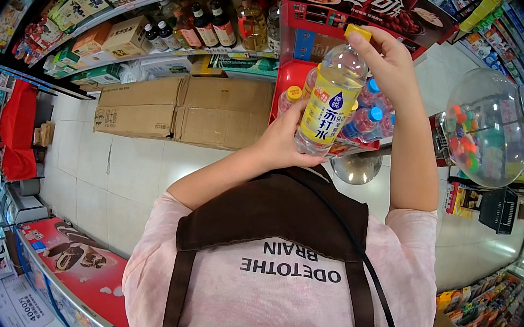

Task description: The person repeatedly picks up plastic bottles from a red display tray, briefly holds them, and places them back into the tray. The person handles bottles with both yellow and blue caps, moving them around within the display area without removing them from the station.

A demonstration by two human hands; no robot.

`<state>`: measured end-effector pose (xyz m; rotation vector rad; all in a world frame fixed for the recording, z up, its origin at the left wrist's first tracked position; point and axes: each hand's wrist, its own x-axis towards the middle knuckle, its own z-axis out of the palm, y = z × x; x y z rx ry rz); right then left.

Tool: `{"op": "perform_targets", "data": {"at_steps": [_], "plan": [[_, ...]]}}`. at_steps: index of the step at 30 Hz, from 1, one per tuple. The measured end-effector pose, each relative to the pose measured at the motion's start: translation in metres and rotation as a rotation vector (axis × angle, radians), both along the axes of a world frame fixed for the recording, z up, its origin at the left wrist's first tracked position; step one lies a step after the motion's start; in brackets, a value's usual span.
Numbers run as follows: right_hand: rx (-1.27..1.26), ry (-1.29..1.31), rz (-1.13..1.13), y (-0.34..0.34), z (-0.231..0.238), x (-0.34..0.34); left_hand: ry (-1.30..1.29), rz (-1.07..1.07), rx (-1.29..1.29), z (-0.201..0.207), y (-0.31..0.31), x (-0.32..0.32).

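Observation:
In front of me I hold a clear water bottle (pixel 331 107) with a yellow label and a yellow cap, tilted slightly to the right at its top. My left hand (pixel 281 136) is wrapped round its lower part. At the top, my right hand (pixel 382 58) grips the cap. Behind the bottle stands a red display rack (pixel 293 73) holding more bottles. A yellow-capped bottle (pixel 291 96) shows to the left of the held one, and several blue-capped bottles (pixel 363 122) show to its right.
Long cardboard boxes (pixel 222 112) lie on the tiled floor left of the rack, below a shelf of dark bottles (pixel 222 26). On the right stands a clear globe with coloured balls (pixel 487 128), with a black basket (pixel 498 210) beyond it. A red-topped chest (pixel 79 268) is at lower left.

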<state>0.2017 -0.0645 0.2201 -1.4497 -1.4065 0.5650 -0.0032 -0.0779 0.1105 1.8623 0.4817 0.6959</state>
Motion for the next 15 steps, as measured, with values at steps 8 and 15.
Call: {"op": "perform_targets", "data": {"at_steps": [8,15], "plan": [[-0.165,-0.033,0.041,-0.008,0.016,-0.006,0.048,0.003,0.023,0.007,0.001,0.001],[-0.031,0.061,0.074,-0.022,0.007,-0.011,0.149,0.117,0.132,0.003,0.007,0.004]]}}
